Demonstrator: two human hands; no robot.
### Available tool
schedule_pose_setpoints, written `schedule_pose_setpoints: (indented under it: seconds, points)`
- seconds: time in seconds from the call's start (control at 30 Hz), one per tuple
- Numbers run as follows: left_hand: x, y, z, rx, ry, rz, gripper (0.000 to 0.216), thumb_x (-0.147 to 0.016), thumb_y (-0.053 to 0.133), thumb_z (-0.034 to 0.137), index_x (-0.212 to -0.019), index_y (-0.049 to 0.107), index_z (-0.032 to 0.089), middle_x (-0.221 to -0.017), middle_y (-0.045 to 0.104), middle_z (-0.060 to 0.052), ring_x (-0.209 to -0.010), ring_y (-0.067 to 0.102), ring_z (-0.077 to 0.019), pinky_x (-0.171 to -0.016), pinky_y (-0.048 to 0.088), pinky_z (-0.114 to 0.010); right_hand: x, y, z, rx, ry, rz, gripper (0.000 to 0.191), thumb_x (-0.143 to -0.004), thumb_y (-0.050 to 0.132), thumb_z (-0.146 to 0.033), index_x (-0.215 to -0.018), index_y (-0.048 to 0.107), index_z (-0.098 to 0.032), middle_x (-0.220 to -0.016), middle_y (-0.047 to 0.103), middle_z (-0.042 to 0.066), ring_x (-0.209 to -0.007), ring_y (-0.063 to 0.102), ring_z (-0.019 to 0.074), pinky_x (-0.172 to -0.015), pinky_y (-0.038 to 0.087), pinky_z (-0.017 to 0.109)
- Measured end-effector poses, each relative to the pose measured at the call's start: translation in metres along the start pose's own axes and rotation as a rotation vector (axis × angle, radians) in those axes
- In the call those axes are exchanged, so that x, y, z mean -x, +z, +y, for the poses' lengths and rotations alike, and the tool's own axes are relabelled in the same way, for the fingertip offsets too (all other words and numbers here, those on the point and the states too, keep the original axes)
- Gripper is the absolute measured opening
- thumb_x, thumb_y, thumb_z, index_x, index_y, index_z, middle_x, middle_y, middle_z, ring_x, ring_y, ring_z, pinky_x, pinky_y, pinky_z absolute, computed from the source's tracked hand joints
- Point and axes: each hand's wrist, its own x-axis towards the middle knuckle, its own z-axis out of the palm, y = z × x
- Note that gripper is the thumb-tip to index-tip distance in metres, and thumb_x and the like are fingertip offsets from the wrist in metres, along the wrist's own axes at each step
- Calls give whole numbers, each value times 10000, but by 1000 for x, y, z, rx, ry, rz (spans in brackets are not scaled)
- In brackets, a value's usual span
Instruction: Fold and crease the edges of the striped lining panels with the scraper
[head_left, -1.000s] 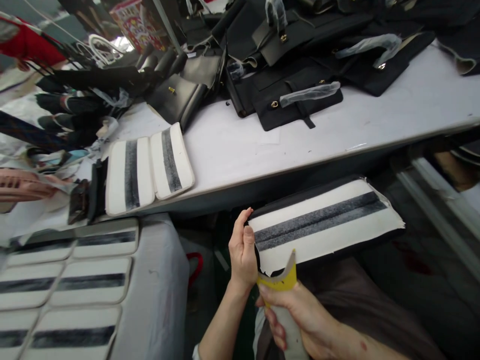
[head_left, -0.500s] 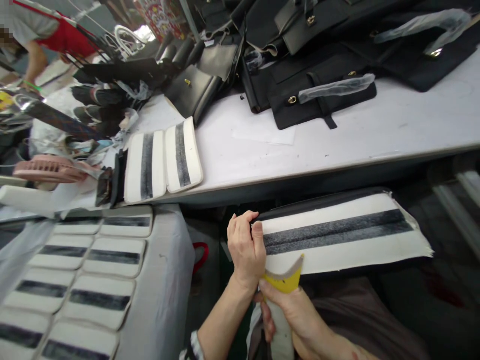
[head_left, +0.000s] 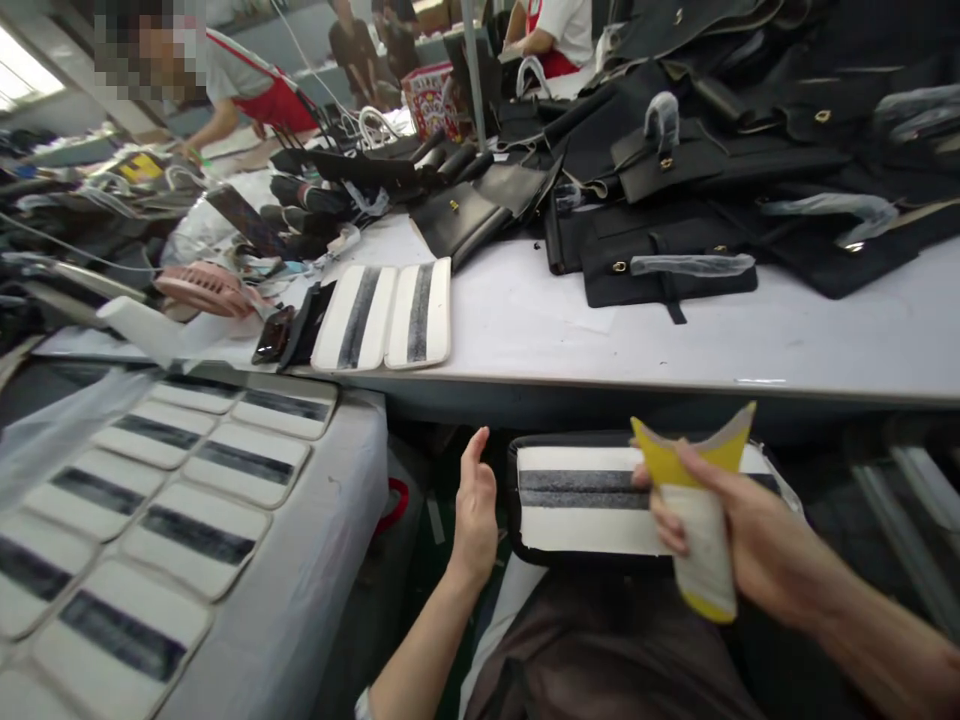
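My right hand (head_left: 705, 510) is closed around a yellow tool (head_left: 701, 530) with a curved, two-pointed head and a pale wrapped middle. The tool is held upright over a white panel (head_left: 592, 535) with a dark grey stripe and black edging, which lies across my lap. The hand and tool hide part of the panel's right side. To the left of the panel, my left hand (head_left: 476, 505) is raised edge-on with its fingers stretched up, apart from the panel and holding nothing.
A cloth-covered surface (head_left: 330, 530) at left bears several similar striped panels. On the white table (head_left: 525, 340) stand two joined panels (head_left: 382, 315), black bags (head_left: 667, 255) and a pink fan (head_left: 210, 288). Other people are at the back.
My left hand has come off the panel's left end. My right hand has lifted the yellow tool up and to the right. The view has tilted upward.
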Motion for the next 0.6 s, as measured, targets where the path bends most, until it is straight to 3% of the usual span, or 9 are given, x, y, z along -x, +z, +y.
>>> schedule_pose_setpoints:
  seconds: [0.1, 0.13, 0.17, 0.23, 0.3, 0.33, 0.4, 0.5, 0.6]
  points:
    - [19, -15, 2, -353, 187, -231, 1022, -788, 576, 711, -1555, 101, 231, -1622, 160, -136, -1490, 124, -327, -1210, 54, -541, -51, -53, -55, 548, -175, 238, 608, -907, 464, -646, -997, 652, -76, -544, 505, 44, -444, 426, 92, -500, 303, 343]
    - [20, -17, 3, -461, 237, -291, 1195, -690, 661, 737, -1559, 19, 227, -1626, 117, -154, -1490, 89, -358, -1201, 25, -573, -70, -68, -73, 832, -261, 359, 664, -922, 397, -658, -1067, 628, -53, -609, 567, 79, -466, 439, 78, -528, 304, 354]
    - [19, -18, 2, -539, 265, -335, 1329, -605, 715, 752, -1554, -47, 218, -1625, 93, -174, -1486, 73, -381, -1192, 19, -599, -88, -81, -90, 925, -316, 439, 706, -900, 417, -666, -1138, 603, -28, -747, 628, 147, -536, 492, 88, -572, 311, 375]
    - [13, -16, 1, -608, 260, -404, 1460, -517, 748, 771, -1538, -129, 206, -1620, 71, -201, -1481, 65, -402, -1181, 32, -630, -119, -102, -120, 1066, -383, 556, 850, -776, 549, -696, -1244, 552, 13, -1026, 617, 278, -812, 599, 209, -688, 319, 430]
    - [7, -13, -1, -597, 222, -442, 1486, -499, 755, 772, -1531, -155, 209, -1618, 67, -207, -1478, 74, -406, -1177, 30, -641, -144, -118, -143, 1173, -394, 656, 1020, -641, 624, -743, -1293, 526, 35, -1214, 502, 373, -1079, 535, 396, -765, 272, 495]
    - [5, -11, -2, -572, 197, -449, 1475, -507, 762, 759, -1532, -150, 218, -1619, 70, -201, -1478, 75, -405, -1176, 20, -645, -155, -125, -150, 1244, -387, 706, 1069, -614, 612, -775, -1313, 518, 28, -1259, 458, 389, -1146, 481, 461, -772, 249, 515]
    - [3, -8, -3, -483, 133, -451, 1407, -556, 772, 718, -1540, -114, 241, -1624, 79, -173, -1479, 61, -399, -1173, -16, -649, -173, -139, -156, 1400, -391, 769, 1072, -647, 515, -825, -1337, 515, -4, -1282, 442, 382, -1193, 435, 497, -759, 231, 520]
    - [2, -2, -4, -252, -27, -430, 1094, -770, 662, 635, -1555, -7, 270, -1632, 91, -100, -1491, 40, -341, -1195, -21, -595, -196, -158, -150, 1611, -519, 805, 1002, -744, 341, -809, -1281, 557, 10, -1227, 513, 347, -1208, 438, 427, -767, 222, 512]
    - [-3, 7, -2, 94, -263, -288, 638, -966, 403, 527, -1536, 226, 300, -1619, 196, -31, -1490, 151, -251, -1225, 110, -482, -210, -164, -142, 1700, -673, 801, 919, -823, 264, -744, -1305, 547, -14, -1241, 551, 300, -1216, 437, 384, -798, 190, 528]
